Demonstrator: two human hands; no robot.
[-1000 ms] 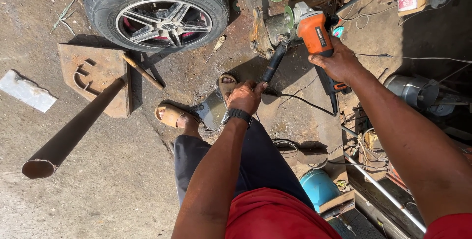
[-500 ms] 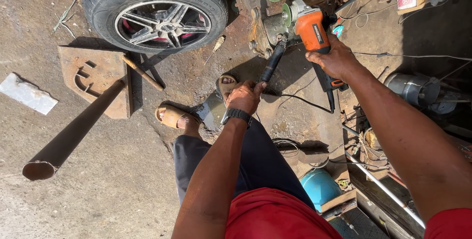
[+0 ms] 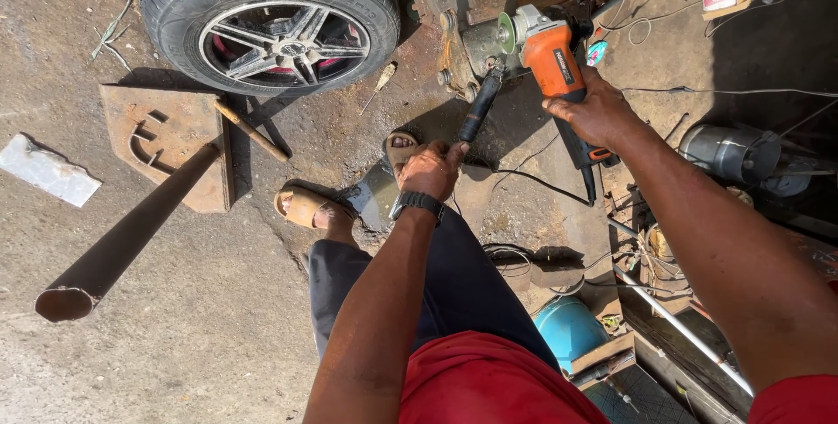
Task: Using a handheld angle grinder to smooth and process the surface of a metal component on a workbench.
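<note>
— Where's the orange plastic-bodied angle grinder (image 3: 546, 53)?
— Upper centre of the frame; right hand (image 3: 594, 114) wrapped tight around its smooth body, left hand (image 3: 429, 171) closed on its black cylindrical side handle (image 3: 480, 108) (ribbed, it seems).

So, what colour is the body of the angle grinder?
Orange, on the angle grinder; head view.

Tyre (image 3: 271, 18) top cut off by the frame; grinder (image 3: 550, 53) disc behind its guard.
</note>
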